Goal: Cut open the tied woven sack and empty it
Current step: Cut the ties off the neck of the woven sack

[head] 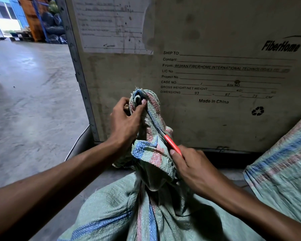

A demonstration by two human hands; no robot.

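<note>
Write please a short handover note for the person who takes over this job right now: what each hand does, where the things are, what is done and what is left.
Left hand: gripping the twisted neck at the top of the woven sack, holding it upright.
Right hand: holding the red-handled cutter, blade laid against the bunched neck just below the left hand.
The sack stands on the concrete floor in front of a large shipping crate; a second woven sack lies to the right.
Done: neck gathered, blade placed.
Left: whether the cut has begun cannot be told. The sack looks closed and full, so cut it open, then empty it.
</note>
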